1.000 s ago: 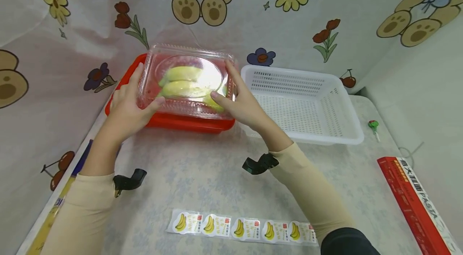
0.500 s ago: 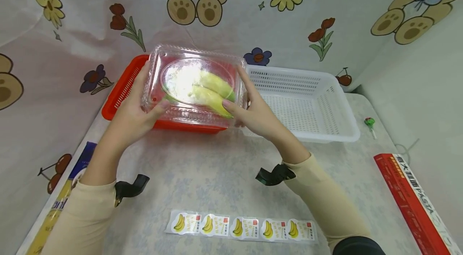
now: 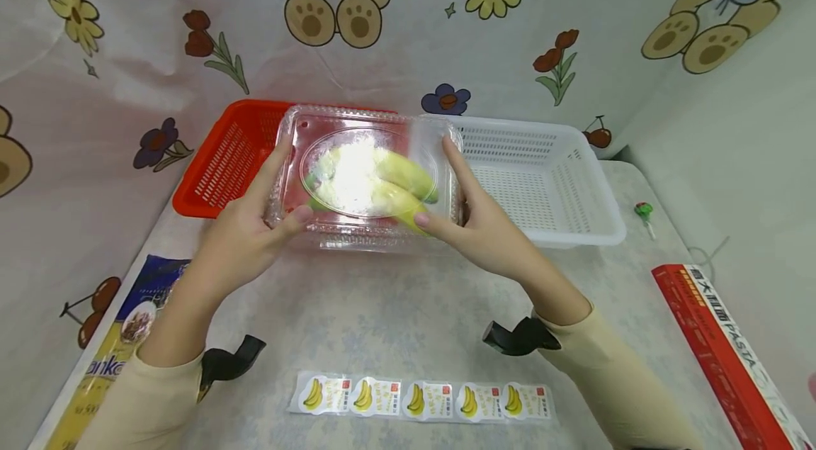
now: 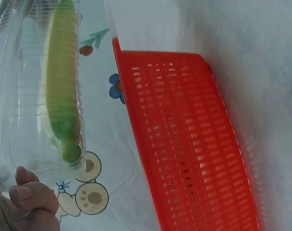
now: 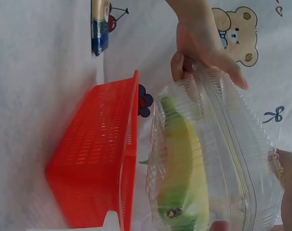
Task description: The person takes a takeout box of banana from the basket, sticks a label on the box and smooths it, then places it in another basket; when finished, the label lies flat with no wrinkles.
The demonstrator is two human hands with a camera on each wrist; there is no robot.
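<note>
A clear plastic clamshell box [image 3: 370,234] with yellow-green bananas [image 3: 404,177] inside is held up between both hands. My left hand [image 3: 245,241] grips its left end, thumb on the front edge of the lid. On the right end, my right hand [image 3: 491,227] grips it the same way. The lid is down, and glare hides part of the fruit. In the right wrist view a banana [image 5: 182,163] shows through the side wall, with the box raised beside the red basket [image 5: 95,149]. The left wrist view shows fingers [image 4: 35,197] curled at the box's corner.
Behind the box stand the red basket [image 3: 219,159] and a white basket [image 3: 574,181]. A strip of banana stickers [image 3: 421,400] lies at the front. A pasta bag [image 3: 137,322] is on the left; a red pasta box [image 3: 714,344] and a lollipop [image 3: 644,210] are on the right.
Both hands have carried the box of bananas rightward and toward the person, from over the red basket to in front of both baskets. The bananas inside have shifted to the right.
</note>
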